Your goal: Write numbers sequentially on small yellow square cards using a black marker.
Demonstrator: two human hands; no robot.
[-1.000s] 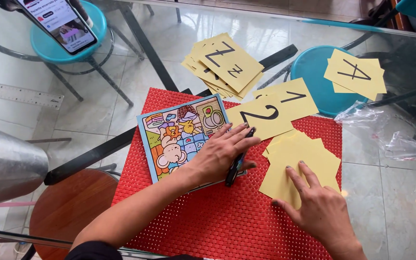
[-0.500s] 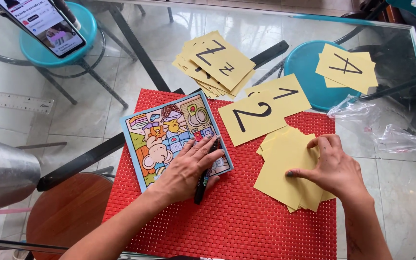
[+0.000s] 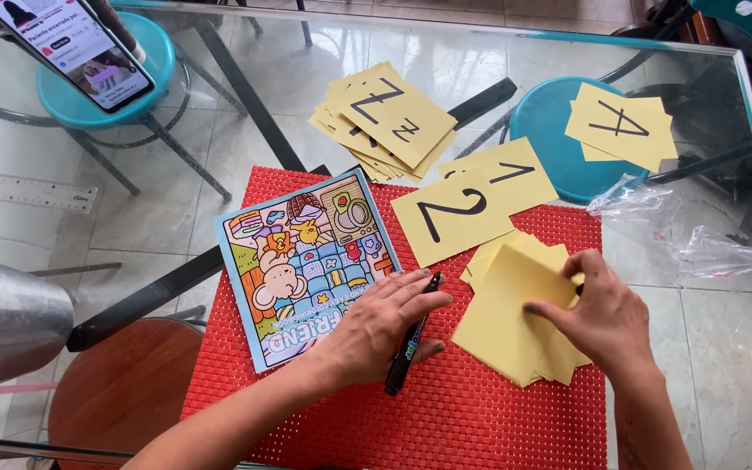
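Low in the frame, on the red woven mat: left hand flat, palm down, a black marker clasped loosely under its fingers, tip pointing up-frame; heel of the hand pinning the lower right corner of the cartoon colouring book, likely to keep it from sliding. Just right of centre: right hand curled over a stack of blank yellow cards, fingertips pinching at the top sheet, seemingly to peel one free. Further up, overlapping the mat's far edge: two yellow numbered cards, laid face up. Beyond, on the glass counter: a fanned pile of lettered cards at upper centre, another lettered card at upper right, crumpled clear plastic at right. Upper left: a propped phone; left edge: a metal container and ruler.
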